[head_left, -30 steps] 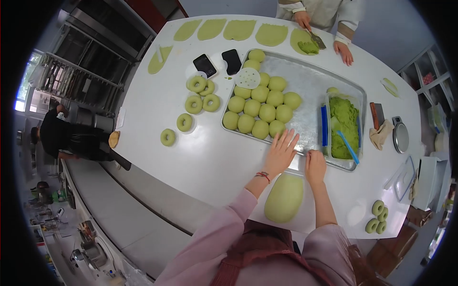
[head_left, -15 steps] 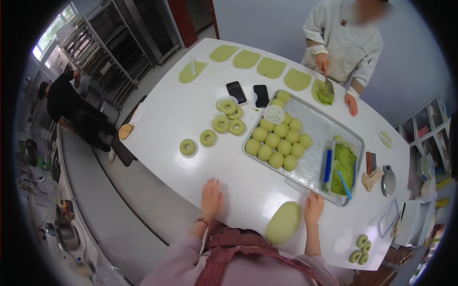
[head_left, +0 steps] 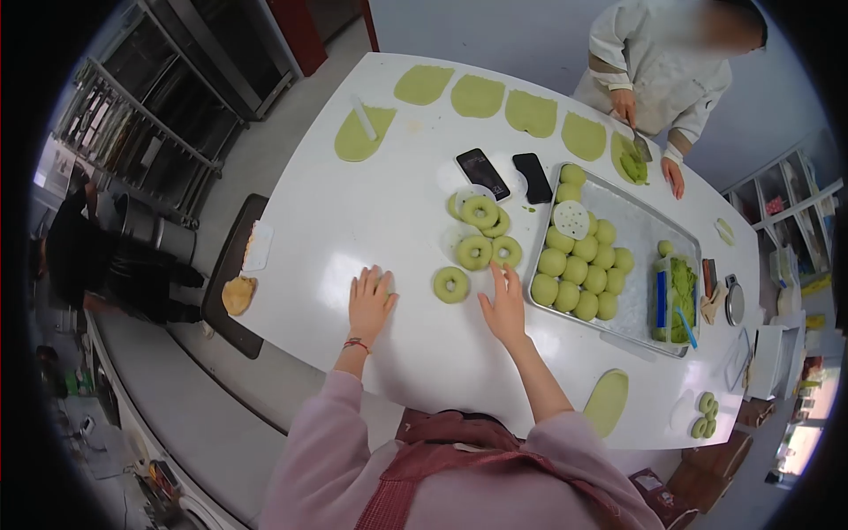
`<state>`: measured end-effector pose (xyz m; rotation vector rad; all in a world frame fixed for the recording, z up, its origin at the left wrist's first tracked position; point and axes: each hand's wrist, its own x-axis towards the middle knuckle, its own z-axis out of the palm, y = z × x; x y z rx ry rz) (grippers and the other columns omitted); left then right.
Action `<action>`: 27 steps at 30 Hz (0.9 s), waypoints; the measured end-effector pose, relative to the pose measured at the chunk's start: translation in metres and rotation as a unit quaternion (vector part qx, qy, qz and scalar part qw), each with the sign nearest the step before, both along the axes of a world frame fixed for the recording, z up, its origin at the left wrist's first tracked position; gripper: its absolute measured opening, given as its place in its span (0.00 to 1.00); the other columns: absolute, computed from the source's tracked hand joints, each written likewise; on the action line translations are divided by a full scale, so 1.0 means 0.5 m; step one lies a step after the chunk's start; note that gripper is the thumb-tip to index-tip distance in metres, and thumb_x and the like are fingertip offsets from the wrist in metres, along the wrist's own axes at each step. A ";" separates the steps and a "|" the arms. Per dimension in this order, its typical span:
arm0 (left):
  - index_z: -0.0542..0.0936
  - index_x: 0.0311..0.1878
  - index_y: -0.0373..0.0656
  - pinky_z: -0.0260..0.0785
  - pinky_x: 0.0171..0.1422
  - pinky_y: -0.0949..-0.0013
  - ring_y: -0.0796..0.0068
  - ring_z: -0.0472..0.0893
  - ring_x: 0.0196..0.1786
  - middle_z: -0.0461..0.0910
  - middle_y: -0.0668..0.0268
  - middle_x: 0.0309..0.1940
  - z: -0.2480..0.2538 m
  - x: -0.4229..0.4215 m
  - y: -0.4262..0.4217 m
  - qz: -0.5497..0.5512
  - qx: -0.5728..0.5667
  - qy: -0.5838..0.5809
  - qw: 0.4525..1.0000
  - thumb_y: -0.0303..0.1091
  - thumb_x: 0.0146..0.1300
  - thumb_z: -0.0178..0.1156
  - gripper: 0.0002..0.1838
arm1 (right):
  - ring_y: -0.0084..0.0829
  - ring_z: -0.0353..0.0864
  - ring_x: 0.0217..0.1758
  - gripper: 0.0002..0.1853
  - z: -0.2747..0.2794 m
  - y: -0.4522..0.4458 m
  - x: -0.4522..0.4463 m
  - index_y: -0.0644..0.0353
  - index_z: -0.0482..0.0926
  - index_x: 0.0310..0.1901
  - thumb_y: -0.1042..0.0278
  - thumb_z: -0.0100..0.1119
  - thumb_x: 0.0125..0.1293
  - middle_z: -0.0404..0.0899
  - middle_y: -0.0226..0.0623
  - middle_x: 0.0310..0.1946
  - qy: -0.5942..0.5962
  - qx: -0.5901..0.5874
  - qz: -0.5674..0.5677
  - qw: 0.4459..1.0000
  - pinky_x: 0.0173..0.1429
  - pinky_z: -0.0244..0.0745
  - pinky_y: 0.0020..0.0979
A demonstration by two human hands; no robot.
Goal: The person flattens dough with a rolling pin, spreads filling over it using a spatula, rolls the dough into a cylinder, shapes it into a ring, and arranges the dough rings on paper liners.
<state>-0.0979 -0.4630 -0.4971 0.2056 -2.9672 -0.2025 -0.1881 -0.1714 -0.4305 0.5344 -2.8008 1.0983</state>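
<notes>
My left hand (head_left: 371,302) lies palm down on the white table, fingers stretched out. A bit of green dough shows at its fingers, mostly hidden by the hand. My right hand (head_left: 504,305) is open, its fingertips just below a green dough ring (head_left: 506,265); I cannot tell whether they touch. Between my hands sits a single dough ring (head_left: 464,285). Several more rings, including an upper dough ring (head_left: 480,223), are grouped behind it. A flat oval of green dough (head_left: 608,403) lies near the table edge, right of my right forearm.
A metal tray (head_left: 632,212) holds green dough balls (head_left: 586,275) and a tub of green filling (head_left: 684,287). Two phones (head_left: 482,172) lie behind the rings. Across the table a co-worker (head_left: 658,71) spreads filling on a dough sheet; more dough sheets (head_left: 478,95) line the far edge.
Both hands have moved forward and left from the near edge to the dough rings, leaving the flat oval dough behind. The camera view has shifted left.
</notes>
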 end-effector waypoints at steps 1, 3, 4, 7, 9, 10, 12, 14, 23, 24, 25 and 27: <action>0.70 0.71 0.49 0.52 0.79 0.45 0.51 0.61 0.76 0.65 0.57 0.73 0.013 -0.012 -0.033 -0.001 -0.032 0.007 0.999 0.49 0.66 0.63 0.32 | 0.54 0.68 0.66 0.30 -0.023 -0.025 -0.035 0.57 0.70 0.68 0.71 0.64 0.63 0.66 0.51 0.65 0.000 0.002 -0.005 1.000 0.67 0.67 0.46; 0.71 0.70 0.48 0.53 0.79 0.45 0.51 0.63 0.75 0.66 0.57 0.71 0.039 -0.059 -0.038 -0.012 -0.006 0.051 0.999 0.50 0.65 0.64 0.32 | 0.54 0.67 0.64 0.28 -0.061 -0.067 -0.109 0.59 0.72 0.63 0.73 0.64 0.59 0.69 0.49 0.60 0.012 0.026 -0.116 0.993 0.67 0.66 0.47; 0.72 0.69 0.46 0.53 0.78 0.45 0.52 0.65 0.73 0.67 0.56 0.70 0.049 -0.086 -0.025 -0.018 0.021 0.091 0.995 0.51 0.64 0.64 0.33 | 0.54 0.67 0.64 0.28 -0.068 -0.072 -0.138 0.59 0.72 0.63 0.73 0.64 0.59 0.69 0.49 0.60 0.012 0.028 -0.122 0.992 0.67 0.66 0.47; 0.71 0.68 0.40 0.59 0.72 0.50 0.52 0.69 0.68 0.69 0.55 0.68 0.046 -0.156 0.082 -0.087 0.173 0.071 0.979 0.44 0.62 0.67 0.33 | 0.51 0.70 0.59 0.24 -0.073 -0.078 -0.170 0.61 0.74 0.55 0.75 0.64 0.53 0.73 0.45 0.51 0.021 0.103 -0.074 0.992 0.64 0.66 0.49; 0.73 0.65 0.40 0.60 0.72 0.51 0.53 0.69 0.68 0.69 0.57 0.68 0.009 -0.208 0.146 -0.044 0.217 0.070 0.973 0.43 0.62 0.68 0.31 | 0.48 0.72 0.55 0.20 -0.056 -0.075 -0.180 0.60 0.73 0.48 0.74 0.65 0.51 0.75 0.42 0.45 -0.027 0.111 -0.040 0.993 0.60 0.70 0.47; 0.74 0.63 0.39 0.61 0.71 0.52 0.53 0.69 0.68 0.69 0.58 0.68 -0.007 -0.229 0.165 0.007 0.255 0.070 0.964 0.41 0.61 0.68 0.29 | 0.48 0.72 0.55 0.20 -0.049 -0.074 -0.177 0.60 0.73 0.48 0.74 0.65 0.51 0.75 0.42 0.45 -0.026 0.119 -0.045 0.992 0.60 0.70 0.47; 0.76 0.57 0.39 0.62 0.70 0.53 0.53 0.70 0.66 0.72 0.58 0.64 0.001 -0.265 0.178 0.008 0.307 0.051 0.950 0.40 0.61 0.68 0.25 | 0.47 0.75 0.51 0.18 -0.042 -0.070 -0.138 0.60 0.72 0.44 0.75 0.64 0.51 0.75 0.43 0.43 0.007 0.037 -0.022 0.999 0.54 0.73 0.45; 0.77 0.52 0.39 0.64 0.68 0.54 0.54 0.72 0.63 0.75 0.58 0.60 0.011 -0.276 0.176 0.009 0.351 0.028 0.936 0.39 0.60 0.69 0.21 | 0.47 0.77 0.48 0.18 -0.023 -0.056 -0.106 0.60 0.72 0.45 0.75 0.64 0.51 0.75 0.44 0.42 0.030 0.051 -0.018 0.998 0.50 0.75 0.43; 0.66 0.34 0.47 0.62 0.34 0.80 0.88 0.71 0.33 0.73 0.75 0.32 0.051 -0.140 0.119 0.055 0.774 -0.073 0.627 0.23 0.68 0.54 0.09 | 0.20 0.80 0.43 0.13 0.089 -0.071 -0.002 0.61 0.73 0.47 0.82 0.60 0.61 0.80 0.31 0.41 -0.330 -0.371 -0.106 0.861 0.41 0.75 0.23; 0.65 0.34 0.48 0.59 0.32 0.80 0.89 0.68 0.32 0.70 0.76 0.30 0.062 -0.127 0.133 0.065 0.814 -0.081 0.571 0.21 0.67 0.51 0.10 | 0.20 0.80 0.43 0.13 0.098 -0.085 -0.002 0.61 0.73 0.47 0.82 0.60 0.61 0.80 0.31 0.41 -0.334 -0.370 -0.104 0.860 0.41 0.75 0.23; 0.64 0.34 0.49 0.57 0.30 0.80 0.91 0.66 0.31 0.67 0.78 0.27 0.072 -0.116 0.142 0.074 0.851 -0.086 0.512 0.19 0.66 0.48 0.11 | 0.19 0.80 0.44 0.13 0.105 -0.097 -0.004 0.62 0.73 0.47 0.81 0.61 0.62 0.80 0.30 0.41 -0.341 -0.354 -0.103 0.865 0.44 0.76 0.23; 0.65 0.34 0.49 0.59 0.32 0.80 0.90 0.67 0.30 0.68 0.78 0.27 0.086 -0.094 0.142 0.077 0.868 -0.081 0.484 0.20 0.66 0.49 0.10 | 0.19 0.79 0.45 0.11 0.105 -0.109 -0.002 0.62 0.74 0.47 0.79 0.62 0.64 0.80 0.30 0.42 -0.340 -0.336 -0.098 0.873 0.46 0.76 0.23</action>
